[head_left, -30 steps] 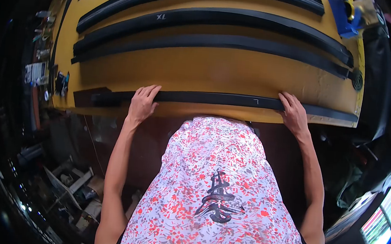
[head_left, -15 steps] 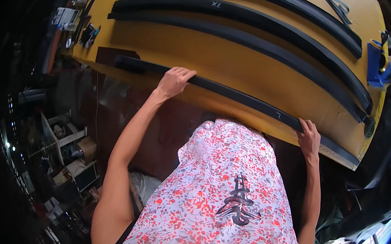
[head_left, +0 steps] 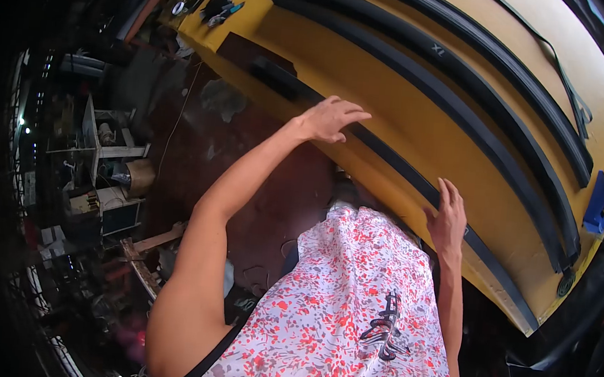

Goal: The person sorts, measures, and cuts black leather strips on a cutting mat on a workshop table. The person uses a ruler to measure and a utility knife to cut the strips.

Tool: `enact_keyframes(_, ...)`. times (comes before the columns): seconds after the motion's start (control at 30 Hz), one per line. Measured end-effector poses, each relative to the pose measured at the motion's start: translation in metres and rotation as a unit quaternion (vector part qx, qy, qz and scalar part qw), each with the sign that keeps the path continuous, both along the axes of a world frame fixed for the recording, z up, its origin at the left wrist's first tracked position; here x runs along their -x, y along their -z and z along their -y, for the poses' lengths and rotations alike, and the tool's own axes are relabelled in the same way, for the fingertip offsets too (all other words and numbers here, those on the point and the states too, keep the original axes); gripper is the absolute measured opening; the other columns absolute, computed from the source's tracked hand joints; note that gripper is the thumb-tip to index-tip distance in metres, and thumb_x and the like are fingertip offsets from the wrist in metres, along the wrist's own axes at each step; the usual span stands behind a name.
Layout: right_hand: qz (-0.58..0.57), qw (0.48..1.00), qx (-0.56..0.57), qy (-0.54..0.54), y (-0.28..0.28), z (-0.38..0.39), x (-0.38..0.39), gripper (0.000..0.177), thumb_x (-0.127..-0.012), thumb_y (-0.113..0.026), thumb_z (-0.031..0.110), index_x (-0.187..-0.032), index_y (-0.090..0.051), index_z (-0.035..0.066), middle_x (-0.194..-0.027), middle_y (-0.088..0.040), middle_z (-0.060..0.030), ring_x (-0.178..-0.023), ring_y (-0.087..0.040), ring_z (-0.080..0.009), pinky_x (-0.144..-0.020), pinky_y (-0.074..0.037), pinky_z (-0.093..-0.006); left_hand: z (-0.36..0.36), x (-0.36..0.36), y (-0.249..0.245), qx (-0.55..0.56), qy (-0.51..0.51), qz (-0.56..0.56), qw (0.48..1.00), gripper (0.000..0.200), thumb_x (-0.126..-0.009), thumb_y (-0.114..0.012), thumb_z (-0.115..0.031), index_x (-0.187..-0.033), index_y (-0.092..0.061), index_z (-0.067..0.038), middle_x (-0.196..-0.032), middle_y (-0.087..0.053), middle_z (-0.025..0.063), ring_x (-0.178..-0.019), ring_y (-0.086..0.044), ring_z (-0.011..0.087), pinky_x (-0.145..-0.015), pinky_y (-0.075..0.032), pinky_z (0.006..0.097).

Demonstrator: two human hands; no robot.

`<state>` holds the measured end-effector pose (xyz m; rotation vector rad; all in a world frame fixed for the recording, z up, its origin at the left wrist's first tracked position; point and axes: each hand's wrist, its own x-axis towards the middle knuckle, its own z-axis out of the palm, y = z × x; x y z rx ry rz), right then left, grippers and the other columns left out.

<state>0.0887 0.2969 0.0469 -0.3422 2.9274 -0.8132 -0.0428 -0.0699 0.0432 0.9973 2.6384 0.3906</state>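
A long flat black strip lies along the near edge of the yellow table. My left hand is over the strip's left half, fingers stretched out and apart. Over its right half is my right hand, also open, its fingers pointing up across the strip. Neither hand has anything in its grasp. Under the strip's left end sits a dark reddish-brown flat piece. Farther back, a plain black strip and a thicker one marked XL run side by side.
Another long black strip and a thin dark strap lie at the back. On the right are a blue tape dispenser and a small dark coil. Small tools sit at the left corner. A wooden shelf stands lower left.
Both hands have let go of the near strip, and their fingers have spread. The view has turned, so the table now slants down to the right.
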Motion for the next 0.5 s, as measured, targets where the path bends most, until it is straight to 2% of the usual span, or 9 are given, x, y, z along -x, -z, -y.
enact_keyframes(0.13, 0.003, 0.999, -0.014, -0.030, 0.014, 0.064, 0.029, 0.073, -0.073, -0.082, 0.010, -0.138, -0.049, 0.003, -0.136, -0.054, -0.0151, -0.123, -0.053, -0.0333, -0.103, -0.045, -0.0397, 0.084, 0.032, -0.007, 0.063, -0.060, -0.028, 0.996, 0.080, -0.068, -0.081, -0.011, -0.141, -0.050, -0.015, -0.141, -0.053, 0.0086, -0.131, -0.049, 0.0257, -0.109, -0.036, 0.0441)
enact_keyframes(0.3, 0.035, 0.995, -0.097, -0.005, 0.027, 0.093, 0.042, 0.060, -0.073, -0.078, 0.006, -0.129, -0.056, 0.002, -0.124, -0.059, -0.0134, -0.114, -0.058, -0.0317, -0.094, -0.051, -0.0385, 0.190, 0.078, -0.017, 0.125, -0.153, -0.005, 0.980, 0.077, -0.067, -0.081, -0.008, -0.138, -0.053, -0.013, -0.142, -0.052, 0.0078, -0.130, -0.050, 0.0261, -0.105, -0.039, 0.0439)
enact_keyframes(0.33, 0.006, 0.995, -0.095, -0.003, 0.031, 0.091, 0.041, 0.053, -0.073, -0.077, 0.005, -0.123, -0.060, 0.003, -0.119, -0.060, -0.0127, -0.109, -0.060, -0.0314, -0.089, -0.053, -0.0389, 0.207, 0.086, -0.012, 0.119, -0.148, -0.005, 0.982, 0.076, -0.067, -0.081, -0.008, -0.137, -0.054, -0.013, -0.141, -0.053, 0.0074, -0.130, -0.050, 0.0263, -0.105, -0.040, 0.0436)
enact_keyframes(0.4, 0.042, 0.994, -0.104, 0.012, 0.025, 0.091, 0.041, 0.048, -0.074, -0.077, 0.006, -0.120, -0.061, 0.004, -0.114, -0.060, -0.0130, -0.105, -0.061, -0.0329, -0.086, -0.053, -0.0408, 0.233, 0.093, 0.006, 0.101, -0.149, 0.005, 0.984, 0.074, -0.066, -0.081, -0.008, -0.135, -0.055, -0.013, -0.140, -0.054, 0.0071, -0.129, -0.051, 0.0265, -0.105, -0.040, 0.0432)
enact_keyframes(0.47, 0.051, 0.992, -0.116, 0.004, 0.018, 0.093, 0.043, 0.046, -0.075, -0.077, 0.007, -0.119, -0.061, 0.004, -0.111, -0.060, -0.0132, -0.104, -0.061, -0.0335, -0.085, -0.053, -0.0415, 0.244, 0.098, 0.020, 0.027, -0.084, -0.031, 0.996, 0.068, -0.067, -0.080, -0.006, -0.131, -0.058, -0.012, -0.134, -0.057, 0.0076, -0.126, -0.053, 0.0274, -0.104, -0.041, 0.0432)
enact_keyframes(0.5, 0.063, 0.991, -0.115, 0.014, 0.015, 0.094, 0.044, 0.045, -0.076, -0.077, 0.007, -0.118, -0.061, 0.004, -0.110, -0.060, -0.0132, -0.103, -0.060, -0.0339, -0.084, -0.052, -0.0419, 0.247, 0.099, 0.025, -0.005, -0.067, -0.044, 0.997, 0.060, -0.067, -0.080, -0.006, -0.125, -0.062, -0.010, -0.127, -0.059, 0.0081, -0.121, -0.056, 0.0280, -0.101, -0.043, 0.0430)
